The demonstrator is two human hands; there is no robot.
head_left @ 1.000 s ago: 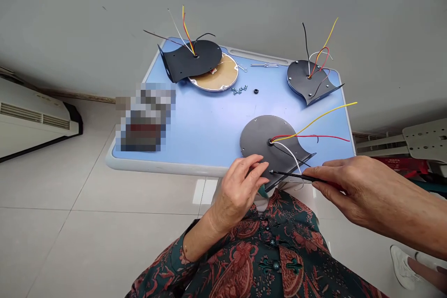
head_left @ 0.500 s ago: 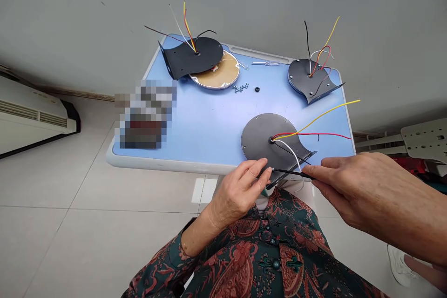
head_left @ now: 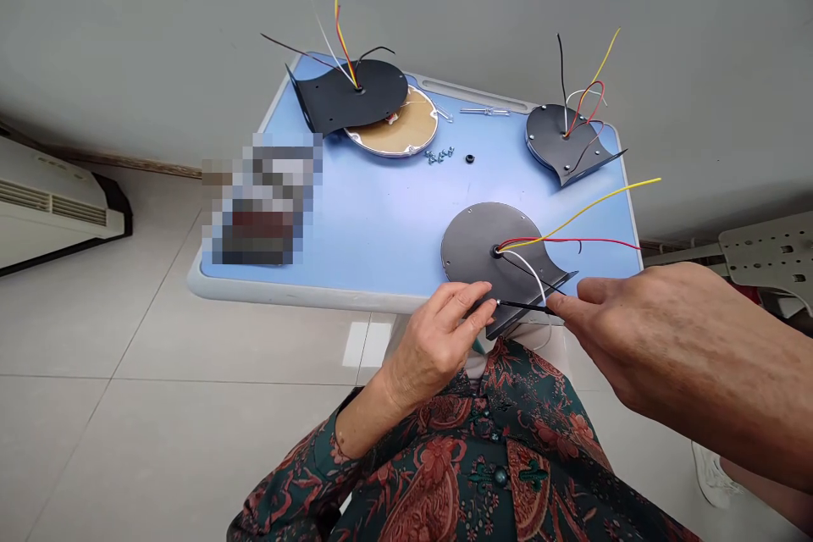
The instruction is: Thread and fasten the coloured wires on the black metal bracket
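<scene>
A grey round metal plate [head_left: 473, 246] lies at the near edge of the blue table [head_left: 374, 220], with yellow, red, white and black wires coming out of its centre hole. My left hand [head_left: 438, 343] pinches the plate's near edge with closed fingers. My right hand [head_left: 641, 334] is closed on a thin black tool [head_left: 524, 306], whose tip meets the plate's edge by my left fingertips.
Two more black wired plates sit at the back: one [head_left: 349, 97] over a tan disc [head_left: 400, 127], one [head_left: 565, 144] at the back right. Small screws [head_left: 438, 155] and a black ring [head_left: 470, 158] lie mid-table. A blurred box [head_left: 260, 199] stands at the left.
Both hands have stayed at the plate's near edge. My right hand has slid a little left along the black tool. The view has drifted slightly.
</scene>
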